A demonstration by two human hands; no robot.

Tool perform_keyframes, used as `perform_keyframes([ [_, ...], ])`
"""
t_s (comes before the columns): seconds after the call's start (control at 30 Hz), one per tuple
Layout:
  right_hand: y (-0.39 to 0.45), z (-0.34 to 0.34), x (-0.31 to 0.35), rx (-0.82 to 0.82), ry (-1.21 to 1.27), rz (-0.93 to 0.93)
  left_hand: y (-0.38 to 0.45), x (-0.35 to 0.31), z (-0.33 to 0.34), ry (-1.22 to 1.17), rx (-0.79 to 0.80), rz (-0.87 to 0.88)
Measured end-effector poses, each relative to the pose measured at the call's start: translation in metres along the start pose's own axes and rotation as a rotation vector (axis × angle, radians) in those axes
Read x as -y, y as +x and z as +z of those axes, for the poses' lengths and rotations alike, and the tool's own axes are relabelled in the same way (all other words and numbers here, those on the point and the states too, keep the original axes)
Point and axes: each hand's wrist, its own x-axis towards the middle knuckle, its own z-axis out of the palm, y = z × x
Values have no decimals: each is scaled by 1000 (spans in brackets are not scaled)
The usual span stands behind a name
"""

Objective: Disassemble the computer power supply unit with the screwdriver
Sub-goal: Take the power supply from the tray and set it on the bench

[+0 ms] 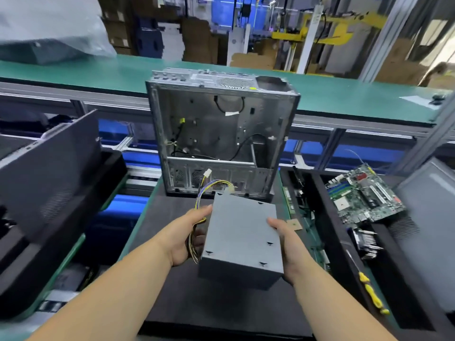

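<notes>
The grey metal power supply unit (242, 239) is held above the dark mat (172, 291) in front of me. My left hand (189, 237) grips its left side, and the bundle of coloured cables (211, 190) runs through that hand. My right hand (286, 244) grips the unit's right side, thumb on top. The unit's plain top face with small punched tabs faces up. A screwdriver with a yellow handle (369, 289) lies on the right, away from both hands.
An emptied computer case (221, 134) stands upright just behind the unit. A motherboard (362, 195) and a heatsink (366, 242) lie in black trays at right. Dark case panels (49, 173) lean at left. A green conveyor (98, 72) runs across the back.
</notes>
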Motion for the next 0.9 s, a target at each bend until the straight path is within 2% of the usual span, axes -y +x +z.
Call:
perform_keyframes([
  [0.1, 1, 23, 2, -63, -139, -46, 1, -13, -25, 17, 27, -11],
  [0.17, -1, 36, 6, -134, -273, -147, 4, -19, -39, 70, 52, -18],
  [0.33, -15, 66, 20, -237, -680, -510, 14, -23, -59, 134, 23, 12],
  [0.53, -34, 85, 26, -313, -1306, -956, 22, -34, -48, 64, 195, -80],
  [0.63, -35, 86, 23, -345, -1385, -1056, 27, -35, -38, 13, 250, -89],
  [0.73, -33, 82, 18, -377, -1349, -1140, 30, -36, -32, 63, 192, -116],
  [0.9, -23, 76, -3, -234, -1533, -1340, 33, -40, -28, 122, 130, -171],
])
